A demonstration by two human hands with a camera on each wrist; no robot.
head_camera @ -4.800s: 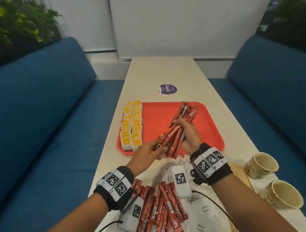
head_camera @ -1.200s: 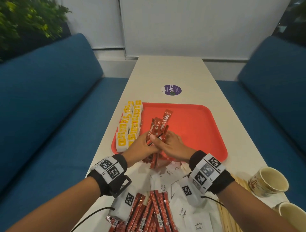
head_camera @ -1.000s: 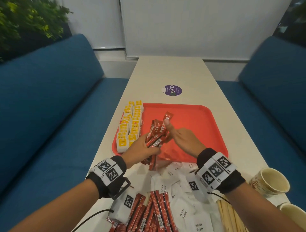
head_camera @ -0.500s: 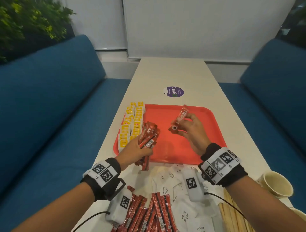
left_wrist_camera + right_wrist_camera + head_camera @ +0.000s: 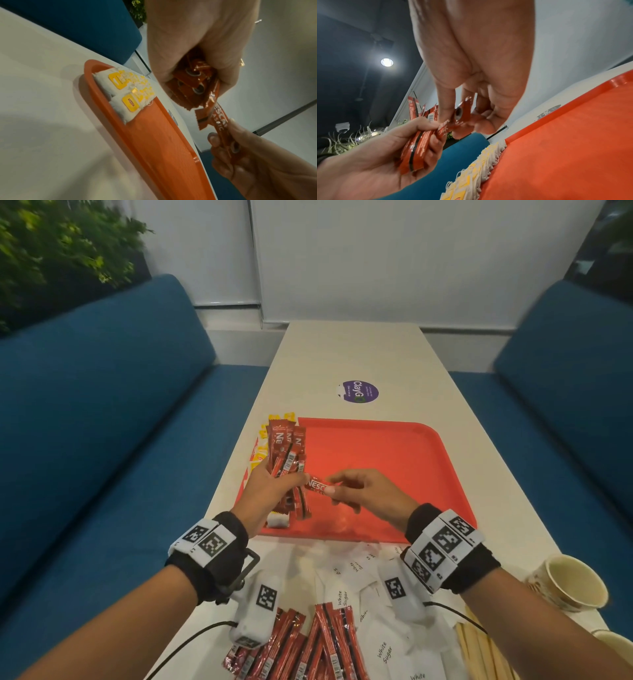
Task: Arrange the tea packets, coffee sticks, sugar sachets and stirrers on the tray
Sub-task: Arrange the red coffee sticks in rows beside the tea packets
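The coffee stick (image 5: 317, 485) pinched between both hands reads "NESC"; from the left wrist view it shows "ESCA" and "ASSIC". Beyond the hands, a purple sticker (image 5: 360, 392) says "ClayG". Nearer than the hands, sugar sachets (image 5: 382, 652) read "White Sugar".

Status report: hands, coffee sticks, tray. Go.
Left hand grips coffee stick bundle above tray. Right hand pinches single stick at the bundle. Tea packets line tray's left edge. Nothing obstructing.
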